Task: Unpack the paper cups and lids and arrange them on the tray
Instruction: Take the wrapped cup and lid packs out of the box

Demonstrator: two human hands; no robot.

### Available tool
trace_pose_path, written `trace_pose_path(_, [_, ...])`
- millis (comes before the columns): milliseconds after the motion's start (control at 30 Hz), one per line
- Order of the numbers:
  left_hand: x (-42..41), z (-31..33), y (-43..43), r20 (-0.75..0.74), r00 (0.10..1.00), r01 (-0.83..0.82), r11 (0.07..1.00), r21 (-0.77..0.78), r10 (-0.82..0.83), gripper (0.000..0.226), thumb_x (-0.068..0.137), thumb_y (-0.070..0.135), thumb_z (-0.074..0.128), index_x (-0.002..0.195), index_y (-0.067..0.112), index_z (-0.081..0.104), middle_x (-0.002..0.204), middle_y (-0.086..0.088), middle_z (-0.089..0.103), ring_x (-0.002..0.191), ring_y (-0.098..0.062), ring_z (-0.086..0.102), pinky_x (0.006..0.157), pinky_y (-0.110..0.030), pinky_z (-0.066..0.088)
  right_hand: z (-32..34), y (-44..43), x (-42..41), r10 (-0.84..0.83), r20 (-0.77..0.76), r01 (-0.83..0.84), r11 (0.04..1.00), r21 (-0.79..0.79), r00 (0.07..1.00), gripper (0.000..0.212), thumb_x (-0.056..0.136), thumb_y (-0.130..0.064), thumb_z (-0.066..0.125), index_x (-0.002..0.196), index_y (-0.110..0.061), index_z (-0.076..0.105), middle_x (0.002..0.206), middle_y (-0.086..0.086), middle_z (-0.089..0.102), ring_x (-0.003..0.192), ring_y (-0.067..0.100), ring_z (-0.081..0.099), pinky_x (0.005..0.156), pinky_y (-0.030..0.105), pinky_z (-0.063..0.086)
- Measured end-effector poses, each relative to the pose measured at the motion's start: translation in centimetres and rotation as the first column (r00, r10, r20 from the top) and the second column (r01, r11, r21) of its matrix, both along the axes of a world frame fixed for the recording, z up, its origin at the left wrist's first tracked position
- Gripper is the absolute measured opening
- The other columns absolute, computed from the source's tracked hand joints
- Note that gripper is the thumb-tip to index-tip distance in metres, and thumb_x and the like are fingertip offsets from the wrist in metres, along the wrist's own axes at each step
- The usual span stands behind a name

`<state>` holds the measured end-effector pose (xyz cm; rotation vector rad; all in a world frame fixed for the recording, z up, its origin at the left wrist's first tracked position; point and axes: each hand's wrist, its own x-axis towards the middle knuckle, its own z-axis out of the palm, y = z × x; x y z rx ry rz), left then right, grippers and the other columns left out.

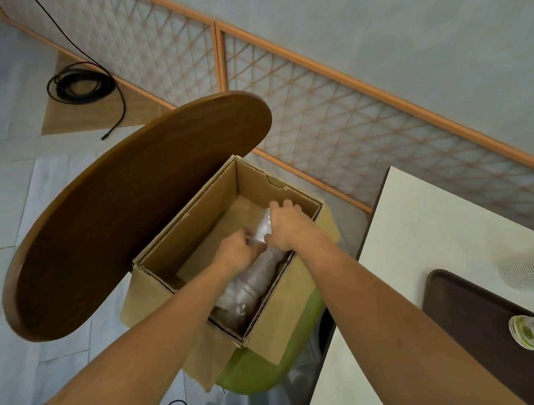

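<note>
An open cardboard box (177, 228) sits on a green seat. Inside it, along the right wall, lies a clear plastic sleeve of stacked lids (248, 291). My left hand (238, 253) grips the sleeve near its middle. My right hand (284, 228) holds its far end, fingers curled over the plastic. On the white table at the right lies a dark brown tray (470, 309). A printed paper cup stack (528, 332) rests on the tray's right side, and a blurred sleeve of white cups (525, 273) lies just beyond the tray.
A round brown table top (120, 210) stands to the left of the box. The green seat (260, 372) carries the box. A coiled black cable (80, 82) lies on the floor at the back left. A lattice screen (325, 118) lines the wall.
</note>
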<state>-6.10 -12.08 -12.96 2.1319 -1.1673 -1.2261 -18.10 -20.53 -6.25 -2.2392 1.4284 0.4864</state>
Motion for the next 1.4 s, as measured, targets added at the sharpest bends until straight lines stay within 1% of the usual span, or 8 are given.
trace_pose_path(233, [0.4, -1.1, -0.2, -0.008, 1.0, -0.013, 1.0, 0.012, 0.013, 0.049, 0.096, 0.034, 0.073, 0.14, 0.017, 0.057, 0.12, -0.001, 0.069, 0.114, -0.021, 0.065, 0.094, -0.031, 0.049, -1.6, -0.9, 1.1, 0.025, -0.096, -0.019, 0.997, 0.069, 0.995, 0.082, 0.085, -0.045, 0.077, 0.147, -0.012, 0.036, 0.144, 0.019, 0.04, 0.133, 0.041, 0.043, 0.103, 0.051, 0.047])
trace_pose_path(400, [0.8, -1.5, 0.0, -0.039, 0.999, -0.02, 1.0, 0.015, 0.02, 0.05, 0.097, 0.033, 0.072, 0.141, 0.016, 0.057, 0.125, -0.002, 0.068, 0.114, -0.02, 0.064, 0.098, -0.033, 0.049, -2.3, -1.4, 1.2, 0.116, -0.177, -0.094, 0.988, 0.124, 0.977, 0.102, 0.079, -0.048, 0.083, 0.158, -0.018, 0.026, 0.154, 0.018, 0.029, 0.139, 0.043, 0.035, 0.103, 0.053, 0.049])
trace_pose_path(533, [1.2, -1.4, 0.2, -0.047, 0.999, -0.024, 0.999, 0.024, 0.025, 0.047, 0.099, 0.036, 0.069, 0.14, 0.018, 0.058, 0.127, -0.002, 0.067, 0.114, -0.02, 0.063, 0.094, -0.033, 0.048, -2.6, -1.4, 1.2, 0.087, -0.124, -0.074, 0.992, 0.103, 0.988, 0.09, 0.083, -0.045, 0.082, 0.154, -0.017, 0.034, 0.151, 0.017, 0.031, 0.137, 0.044, 0.035, 0.103, 0.053, 0.05])
trace_pose_path(633, [1.4, -1.3, 0.2, -0.055, 0.998, -0.033, 0.999, 0.043, 0.035, 0.047, 0.099, 0.038, 0.068, 0.141, 0.02, 0.056, 0.132, -0.003, 0.066, 0.119, -0.022, 0.062, 0.102, -0.038, 0.05, -2.3, -1.2, 1.2, 0.054, -0.068, -0.05, 0.997, 0.067, 0.996, 0.085, 0.082, -0.045, 0.083, 0.149, -0.014, 0.04, 0.145, 0.018, 0.036, 0.134, 0.044, 0.039, 0.102, 0.052, 0.051])
trace_pose_path(900, [1.1, 0.0, 1.0, -0.109, 0.994, -0.013, 0.994, 0.11, 0.025, 0.079, 0.093, 0.042, 0.072, 0.158, 0.017, 0.035, 0.154, -0.007, 0.051, 0.138, -0.027, 0.051, 0.104, -0.036, 0.043, -0.7, 0.7, 0.2, 0.048, -0.016, -0.05, 0.993, -0.108, 0.999, 0.08, 0.077, -0.045, 0.084, 0.138, -0.015, 0.041, 0.133, 0.018, 0.045, 0.123, 0.041, 0.045, 0.091, 0.05, 0.051])
trace_pose_path(1133, [0.1, -0.8, 3.0, -0.017, 0.986, 0.163, 0.966, 0.198, -0.163, 0.101, 0.076, 0.035, 0.092, 0.155, 0.011, 0.034, 0.14, -0.009, 0.056, 0.127, -0.027, 0.055, 0.095, -0.032, 0.047, 0.8, 2.3, -1.2, 0.03, 0.087, -0.01, 0.975, -0.223, 0.996, 0.069, 0.078, -0.043, 0.077, 0.134, -0.02, 0.043, 0.129, 0.012, 0.046, 0.118, 0.037, 0.045, 0.095, 0.052, 0.043])
trace_pose_path(1267, [-0.7, -0.8, 3.2, 0.06, 0.983, 0.159, 0.974, 0.16, -0.171, 0.105, 0.072, 0.044, 0.093, 0.156, 0.014, 0.037, 0.144, -0.011, 0.057, 0.132, -0.03, 0.055, 0.105, -0.041, 0.05, 1.1, 3.3, -2.0, 0.021, 0.146, 0.023, 0.956, -0.292, 0.989, 0.067, 0.079, -0.042, 0.073, 0.135, -0.022, 0.042, 0.128, 0.01, 0.046, 0.114, 0.035, 0.046, 0.098, 0.048, 0.042])
trace_pose_path(1400, [-0.6, -0.3, 3.4, 0.1, 0.985, 0.127, 0.987, 0.099, -0.137, 0.1, 0.075, 0.052, 0.089, 0.153, 0.014, 0.039, 0.143, -0.009, 0.059, 0.129, -0.03, 0.057, 0.095, -0.033, 0.047, 1.6, 4.0, -2.9, -0.023, 0.242, 0.1, 0.945, -0.31, 0.97, 0.078, 0.081, -0.045, 0.069, 0.148, -0.025, 0.035, 0.136, 0.012, 0.045, 0.122, 0.036, 0.044, 0.105, 0.051, 0.04])
